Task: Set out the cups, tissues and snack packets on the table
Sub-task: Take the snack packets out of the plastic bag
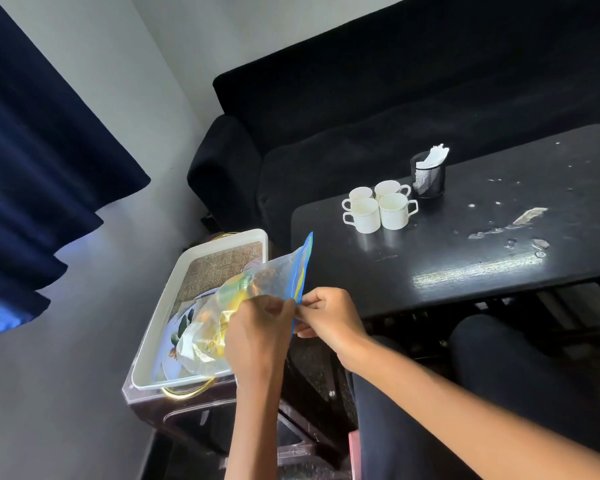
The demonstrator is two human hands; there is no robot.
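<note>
Head cam | both hands, L (257,327) + R (329,315), pinch zip bag (274,282) edge | above tray (153,341), beside table (430,265) edge

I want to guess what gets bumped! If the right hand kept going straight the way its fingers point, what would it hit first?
Its fingers point left, so the right hand would probably meet the left hand first, right across the zip bag edge both are pinching. Depth is hard to judge, though.

Four white cups (378,207) clustered beside mesh-held tissues (432,155); clear snack bag (267,285) held aloft.
</note>
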